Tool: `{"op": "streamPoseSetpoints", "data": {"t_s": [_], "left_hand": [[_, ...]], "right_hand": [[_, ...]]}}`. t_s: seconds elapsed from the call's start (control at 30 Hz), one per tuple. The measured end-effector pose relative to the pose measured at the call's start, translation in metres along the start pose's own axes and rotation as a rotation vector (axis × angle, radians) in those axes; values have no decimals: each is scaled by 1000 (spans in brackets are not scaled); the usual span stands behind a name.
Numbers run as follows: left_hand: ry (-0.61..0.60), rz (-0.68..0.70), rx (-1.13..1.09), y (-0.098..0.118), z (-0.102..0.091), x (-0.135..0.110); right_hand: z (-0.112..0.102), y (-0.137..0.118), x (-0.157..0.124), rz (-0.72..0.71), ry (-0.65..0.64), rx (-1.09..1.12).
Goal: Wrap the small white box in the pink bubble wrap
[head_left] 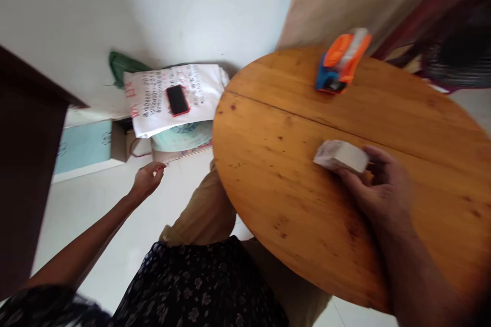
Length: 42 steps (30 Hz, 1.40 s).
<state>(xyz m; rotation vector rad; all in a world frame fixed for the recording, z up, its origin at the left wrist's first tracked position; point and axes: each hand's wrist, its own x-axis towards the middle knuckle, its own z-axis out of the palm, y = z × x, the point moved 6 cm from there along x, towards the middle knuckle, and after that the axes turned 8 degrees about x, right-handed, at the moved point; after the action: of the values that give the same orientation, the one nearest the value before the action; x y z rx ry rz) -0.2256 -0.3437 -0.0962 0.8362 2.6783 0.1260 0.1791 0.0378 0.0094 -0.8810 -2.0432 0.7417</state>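
On the round wooden table (261, 163), my right hand (383, 184) grips a small white block-shaped packet (347, 157). Its thumb lies along the near side and its fingers curl behind the far end. A crumpled, thin white flap sticks out from the packet's left end. My left hand (148, 180) hangs in the air over the floor, left of the table. Its fingers are bent and pressed together, and whether anything small is between them is hidden. Farther back on the table lies an orange and blue packet (341, 61), apart from both hands.
Against the wall, a folded white printed sack (153, 117) lies on a pale green bundle (184, 138), with a red-edged black phone (177, 100) on top. A light blue box (84, 145) sits on the floor. A dark fan-like grille (460, 56) stands at right.
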Motion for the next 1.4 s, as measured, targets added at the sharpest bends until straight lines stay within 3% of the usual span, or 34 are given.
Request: {"op": "streamPoseSetpoints", "data": {"t_s": [0.07,0.17,0.23,0.33,0.4,0.47,0.57,0.8,1.17,1.27,1.4], "left_hand": [[112,181,-86,62,-29,-17],[384,640,-327,163,-82,-57],[408,889,-439,225,-102,-81],[298,1053,-513,306,-104,-94],[154,1040,-571,346,-92,-88],[1,963,-663,371,-77,-78],[-158,847,-744,392,-59,-66],[-245,797,-727,414,-44,-58],[-151,818,-725,411,-42,-61],[-204,810,-773,410,-43,-58],[-383,753,-963,407,-46,-50]], "right_hand": [[-1,-9,-3,-28,-17,24],[1,-26,-7,-86,-52,18],[3,-35,-9,-129,-66,27],[0,-50,-15,-235,-32,39],[-4,-57,-18,-297,-16,40],[-8,-61,-19,-347,-5,23],[-13,-65,-18,-410,23,-31],[-15,-66,-16,-417,56,-150],[-6,-64,-19,-399,-18,-134],[-7,-64,-19,-374,-28,-105],[-13,-61,-17,-312,19,2]]}}
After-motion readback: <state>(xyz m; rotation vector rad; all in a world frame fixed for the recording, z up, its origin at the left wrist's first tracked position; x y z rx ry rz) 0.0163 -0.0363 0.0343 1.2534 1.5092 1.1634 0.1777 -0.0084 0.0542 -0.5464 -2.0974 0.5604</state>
